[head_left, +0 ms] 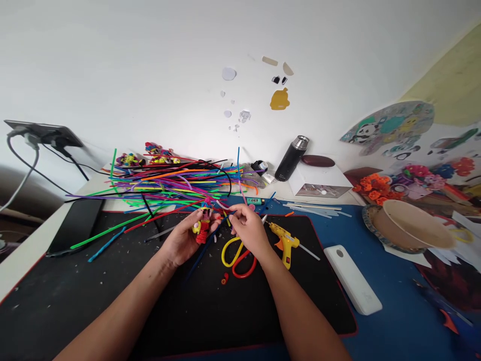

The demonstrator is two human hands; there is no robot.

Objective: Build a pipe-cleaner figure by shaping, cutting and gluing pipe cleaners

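Observation:
My left hand [180,239] is closed around a small pipe-cleaner figure [203,228] in red, yellow and dark colours, held above the black mat [180,311]. My right hand [248,228] pinches a dark blue pipe cleaner [203,252], which slants down to the left past the figure. Below the right hand lie scissors [244,275] with one yellow and one red handle loop; their blades are mostly hidden. A small red-and-orange curled piece [224,279] rests on the mat near them. To the right is a yellow glue gun [287,243] with a glue stick in its back.
A heap of coloured pipe cleaners [176,180] spreads along the back. Behind it stand a black thermos [291,159] and a white box [319,180]. Clear glue sticks [315,208] lie at the back right. A white power bank [352,278] and a bowl [409,225] are farther right.

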